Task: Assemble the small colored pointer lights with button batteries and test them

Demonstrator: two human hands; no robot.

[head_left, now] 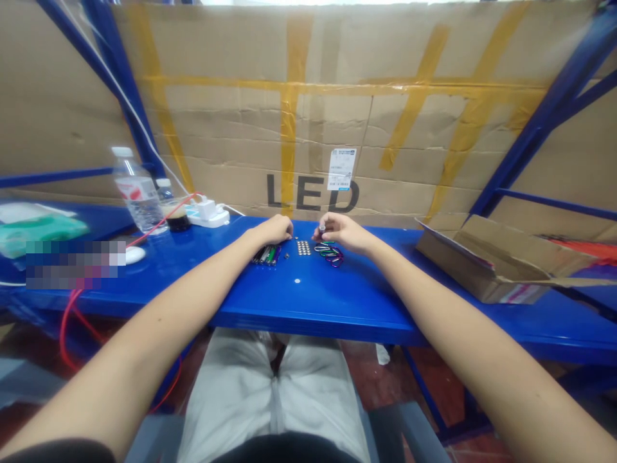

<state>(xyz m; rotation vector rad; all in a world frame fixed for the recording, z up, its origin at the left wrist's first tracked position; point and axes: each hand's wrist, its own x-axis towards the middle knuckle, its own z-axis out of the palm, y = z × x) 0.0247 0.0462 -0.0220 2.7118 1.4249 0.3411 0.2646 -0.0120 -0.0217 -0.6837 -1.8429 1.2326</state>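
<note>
My left hand (276, 229) rests at the far part of the blue table, fingers curled down; what they hold, if anything, is hidden. Just below it lies a row of coloured metal tubes (268, 255), black, green and purple. Across from it, my right hand (341, 233) is raised a little above the table, thumb and finger pinched on a small shiny piece (322, 227) too small to name. Under that hand lies a pile of coloured carabiners (330, 254). Between the hands sits a neat block of small round silvery pieces (303, 248). A tiny loose part (286, 256) lies beside the tubes.
A water bottle (139, 193), a small bottle of dark liquid (174, 212) and a white power strip (212, 215) stand at the left. An open cardboard box (463, 263) is at the right. A large cardboard sheet (231, 141) marked LED rises behind the blue table (328, 299).
</note>
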